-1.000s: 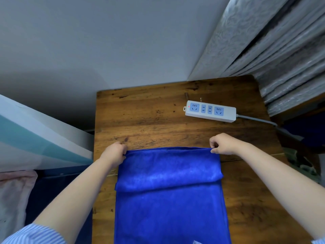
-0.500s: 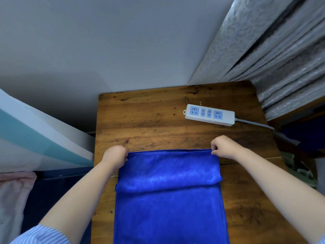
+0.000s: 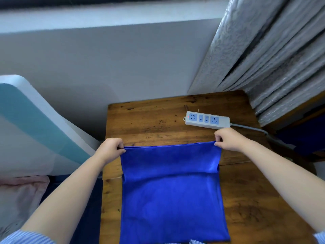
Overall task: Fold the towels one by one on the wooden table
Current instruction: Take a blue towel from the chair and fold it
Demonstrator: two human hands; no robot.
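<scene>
- On the wooden table (image 3: pixel 149 124) we find one blue towel (image 3: pixel 172 196), laid along the middle of the top and running from about halfway up the surface down to the near edge.
- We note that the towel's far portion is raised off the table as a flap; a crease crosses the cloth where that flap meets the part lying flat on the wood.
- We observe the left hand (image 3: pixel 110 150) closed in a pinch on the far left corner of the towel, fingers curled over the edge.
- We observe the right hand (image 3: pixel 228 140) closed in the same way on the far right corner, thumb and fingers gripping the cloth.
- Between the two hands the far edge of the towel is pulled taut in a nearly straight line, the right end slightly higher in view than the left.
- We record a white power strip (image 3: pixel 207 120) with blue sockets lying on the table beyond the right hand, near it but not touching the towel; its grey cord (image 3: pixel 249 128) leaves toward the right edge.
- Both forearms are bare; striped blue sleeves (image 3: pixel 26 237) show at the lower corners of the view.
- We note a grey curtain (image 3: pixel 267 55) hanging at the far right of the table and a pale wall (image 3: pixel 114 67) behind it.
- Left of the table stands a white and teal panel (image 3: pixel 35 124); we cannot tell what it is.
</scene>
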